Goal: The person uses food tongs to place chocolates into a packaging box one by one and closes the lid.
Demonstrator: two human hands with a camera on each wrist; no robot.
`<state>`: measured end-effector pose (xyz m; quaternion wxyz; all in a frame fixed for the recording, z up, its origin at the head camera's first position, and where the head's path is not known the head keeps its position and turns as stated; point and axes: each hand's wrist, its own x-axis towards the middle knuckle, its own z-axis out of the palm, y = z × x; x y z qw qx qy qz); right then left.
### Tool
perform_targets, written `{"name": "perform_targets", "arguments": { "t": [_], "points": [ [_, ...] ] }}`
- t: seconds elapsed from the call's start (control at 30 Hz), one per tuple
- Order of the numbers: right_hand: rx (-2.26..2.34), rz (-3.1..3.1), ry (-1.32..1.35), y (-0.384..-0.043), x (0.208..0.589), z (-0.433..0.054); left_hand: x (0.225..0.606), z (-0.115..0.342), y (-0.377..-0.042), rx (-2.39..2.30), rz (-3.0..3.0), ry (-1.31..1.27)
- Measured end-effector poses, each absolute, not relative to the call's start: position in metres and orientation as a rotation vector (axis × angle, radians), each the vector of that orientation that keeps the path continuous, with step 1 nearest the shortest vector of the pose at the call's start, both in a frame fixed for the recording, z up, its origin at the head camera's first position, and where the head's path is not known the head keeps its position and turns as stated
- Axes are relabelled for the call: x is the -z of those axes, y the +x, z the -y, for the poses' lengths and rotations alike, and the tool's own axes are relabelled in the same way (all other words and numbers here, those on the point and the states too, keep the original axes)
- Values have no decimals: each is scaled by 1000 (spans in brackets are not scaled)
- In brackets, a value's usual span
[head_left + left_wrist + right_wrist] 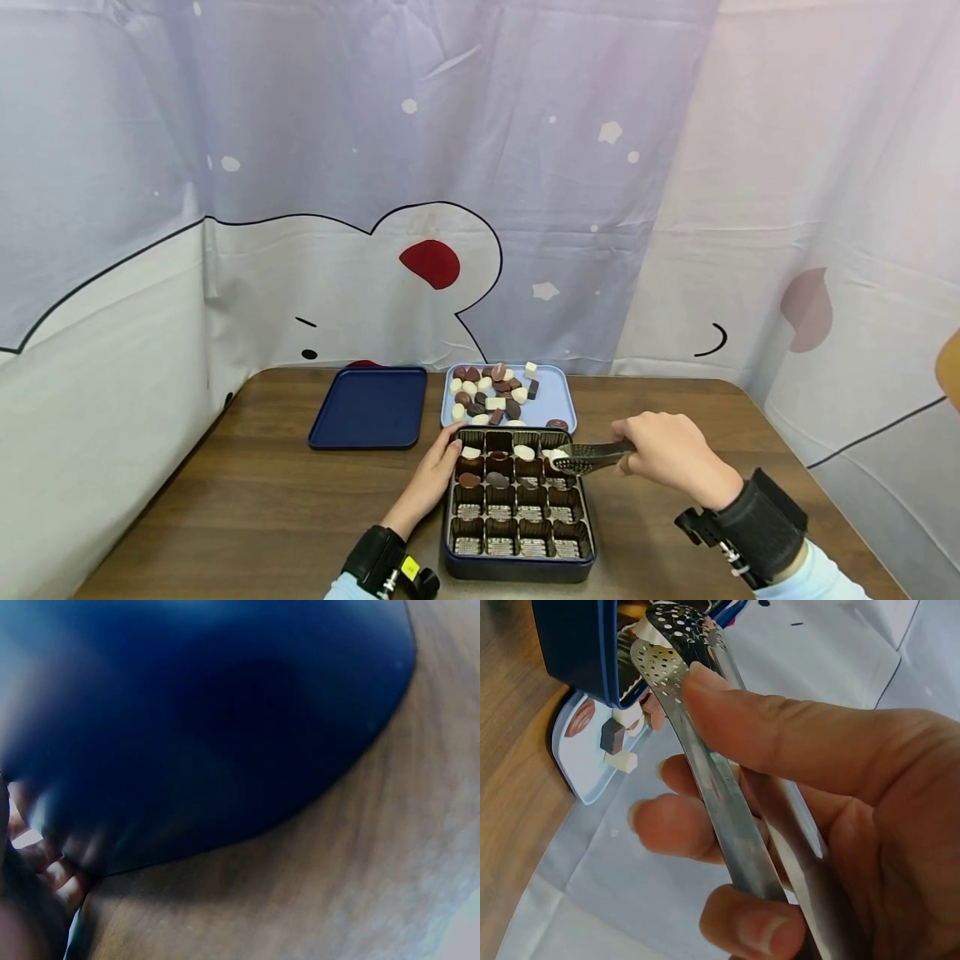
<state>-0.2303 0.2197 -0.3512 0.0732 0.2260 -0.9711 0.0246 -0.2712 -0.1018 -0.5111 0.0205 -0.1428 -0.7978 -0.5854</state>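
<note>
My right hand [671, 457] grips a pair of perforated metal tongs [727, 817]. A white chocolate [556, 455] sits at the tongs' tips, over the far right compartment of a dark blue box [517, 569]. Whether it touches the compartment floor I cannot tell. Inside the box is a divided black tray [516, 521]. White and brown chocolates lie in its far row, with a brown piece [469, 481] and a dark piece [497, 480] in the second row. My left hand [426, 483] holds the box at its far left corner; the left wrist view is blurred.
Behind the box, a light blue tray [553, 392] carries several white, brown and dark chocolates [495, 403]. A dark blue lid [367, 408] lies to its left on the wooden table [247, 492]. A patterned curtain [337, 275] hangs along the table's back edge.
</note>
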Motion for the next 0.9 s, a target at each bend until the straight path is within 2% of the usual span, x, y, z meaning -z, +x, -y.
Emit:
{"name": "perform_targets", "arguments": {
  "t": [0.47, 0.9],
  "points": [
    [-187, 2884, 611, -243, 349, -204, 512, 102, -273, 1786, 2485, -426],
    [-244, 2990, 417, -284, 371, -177, 513, 102, -274, 1826, 2458, -442]
  ]
}}
